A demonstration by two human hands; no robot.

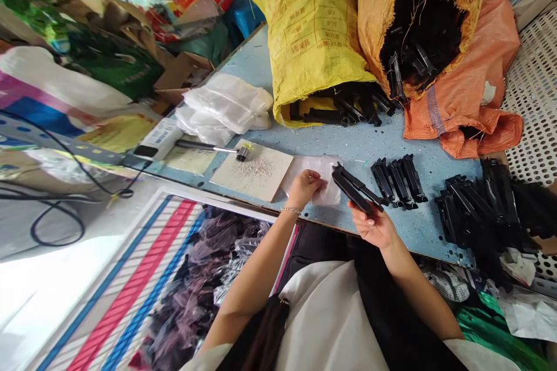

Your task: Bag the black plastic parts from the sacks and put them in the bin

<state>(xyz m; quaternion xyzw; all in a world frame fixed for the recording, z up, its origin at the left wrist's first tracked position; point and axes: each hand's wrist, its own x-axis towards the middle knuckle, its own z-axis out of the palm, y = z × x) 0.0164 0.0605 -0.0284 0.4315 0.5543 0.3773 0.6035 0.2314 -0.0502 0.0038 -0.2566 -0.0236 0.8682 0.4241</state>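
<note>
My right hand (376, 226) is closed around a black plastic bar-shaped part (354, 188) and holds it tilted above the near edge of the blue table (348, 148). My left hand (304, 185), with a thin bracelet on the wrist, rests on a clear plastic bag (319, 177) lying on the table, its fingers pinched together; what they grip is too small to make out. A row of several black parts (398, 179) lies just right of the held part.
A board (255, 171) strewn with small metal bits lies left of the bag, a small hammer (213, 149) at its far edge. Yellow (308, 29), tan and orange (474, 87) sacks spill black parts at the back. A heap of black parts (483, 208) lies right.
</note>
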